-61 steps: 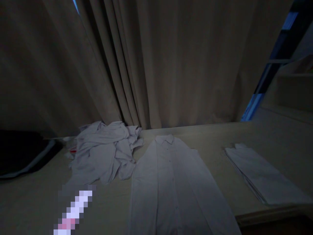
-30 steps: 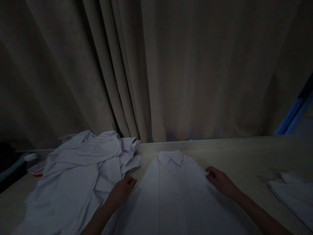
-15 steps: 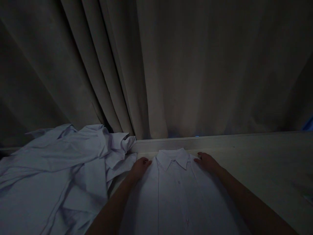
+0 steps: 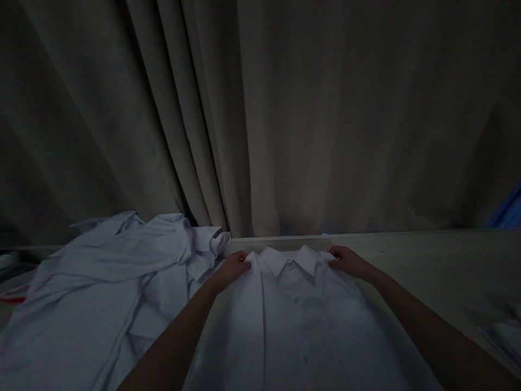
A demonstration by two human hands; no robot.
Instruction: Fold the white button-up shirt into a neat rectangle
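A white collared shirt [image 4: 285,320] is spread in front of me, buttoned front facing up and collar toward the curtain. At its left shoulder corner, my left hand [image 4: 233,269] pinches the fabric between thumb and fingers. My right hand [image 4: 348,262] grips the opposite shoulder the same way. Between the hands the collar stands slightly raised, and the cloth sags a little below it. The shirt's lower part runs out of the bottom of the view.
A heap of crumpled white shirts [image 4: 109,277] lies on the left. Behind the pale table [image 4: 423,271] hangs a beige curtain [image 4: 301,119]. Something blue [image 4: 507,209] shows at the right edge. A blurred pale item [image 4: 504,336] lies at the lower right.
Both hands have closed on the shirt's shoulders and lifted them a little. The view has shifted slightly, so a red and white thing now shows at the far left.
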